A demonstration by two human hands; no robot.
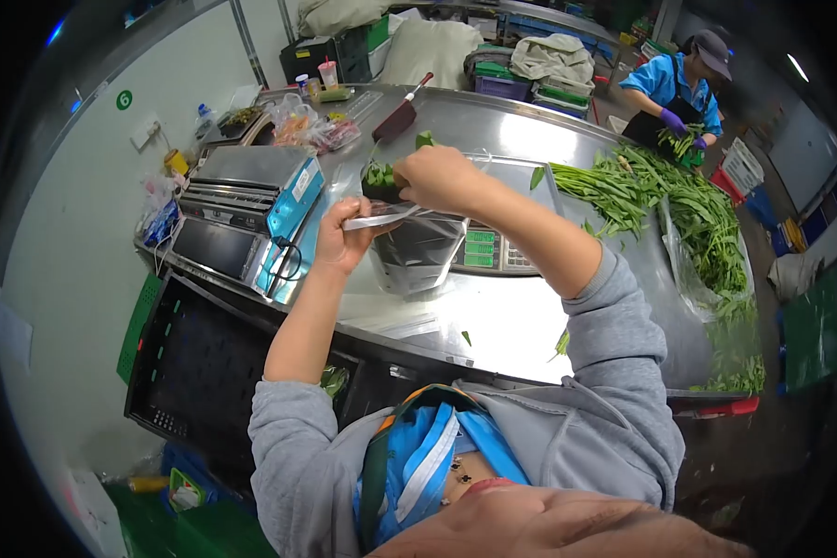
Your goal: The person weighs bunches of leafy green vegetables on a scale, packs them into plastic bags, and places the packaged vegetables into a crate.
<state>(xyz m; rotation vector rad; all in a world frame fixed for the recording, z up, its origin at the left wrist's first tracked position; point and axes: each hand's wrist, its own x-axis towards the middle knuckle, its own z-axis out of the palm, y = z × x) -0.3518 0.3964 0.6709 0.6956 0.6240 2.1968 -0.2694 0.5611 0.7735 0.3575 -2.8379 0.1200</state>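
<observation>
My left hand [337, 234] pinches the white-edged mouth of a transparent plastic bag [417, 259], which hangs down over the steel table. My right hand [445, 180] is closed around a bunch of leafy greens [378, 182] just above the bag's opening. Dark green leaves stick out on the far side of its fingers. My palm and fingers hide part of the bunch. Behind the bag, a weighing scale [480, 249] shows lit green displays.
A heap of long leafy greens [628, 191] covers the table's right side. To the left stands a bag sealer [242, 200]. A cleaver [403, 113] lies at the back. Below left is a black crate [205, 358]. A co-worker [684, 88] in purple gloves handles greens at far right.
</observation>
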